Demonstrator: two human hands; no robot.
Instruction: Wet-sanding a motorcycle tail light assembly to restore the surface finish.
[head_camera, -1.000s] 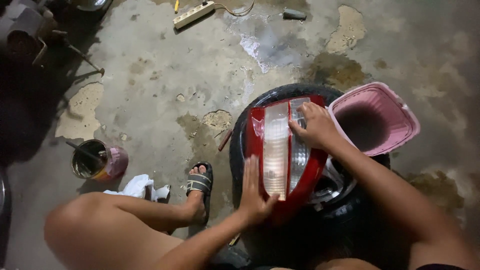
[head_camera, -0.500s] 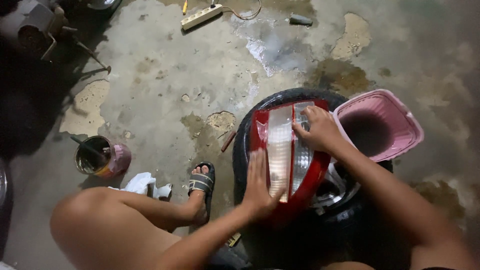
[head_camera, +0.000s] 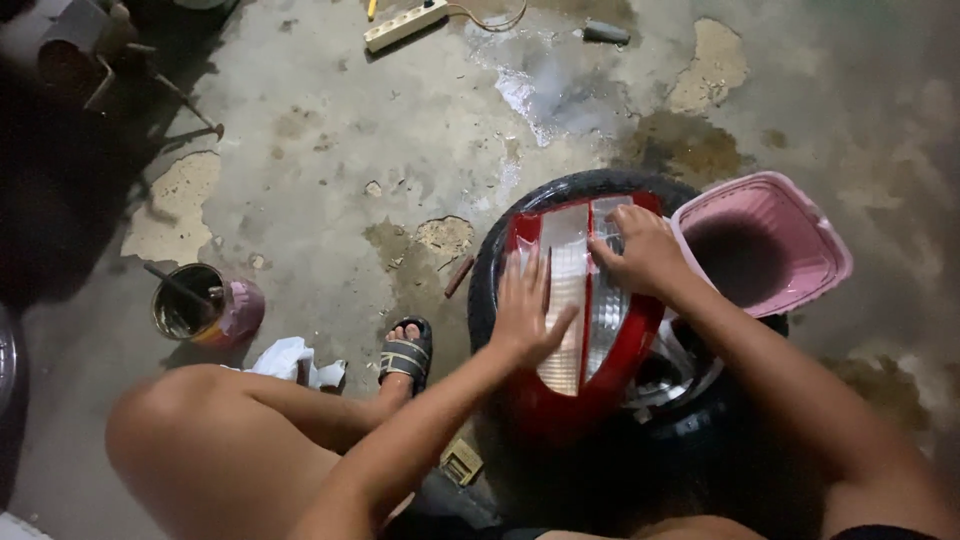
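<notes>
A red and clear car tail light (head_camera: 578, 352) lies across a black tyre (head_camera: 560, 192) on the concrete floor. My left hand (head_camera: 525, 312) rests flat on the lamp's left red and clear part, fingers spread. My right hand (head_camera: 640, 252) presses on the clear lens near the lamp's upper end, fingers curled; whether it holds something small there is hidden. A shiny wheel rim (head_camera: 672, 372) shows under the lamp's right side.
A pink plastic basket (head_camera: 800, 232) leans on the tyre's right side. A tin can with a stick (head_camera: 190, 302) and a white rag (head_camera: 290, 360) lie left of my knee. A power strip (head_camera: 405, 24) lies at the top. My sandalled foot (head_camera: 405, 355) is beside the tyre.
My left hand has slid a little up the lamp. My right hand stays near the lamp's upper end, shifting slightly over the clear lens.
</notes>
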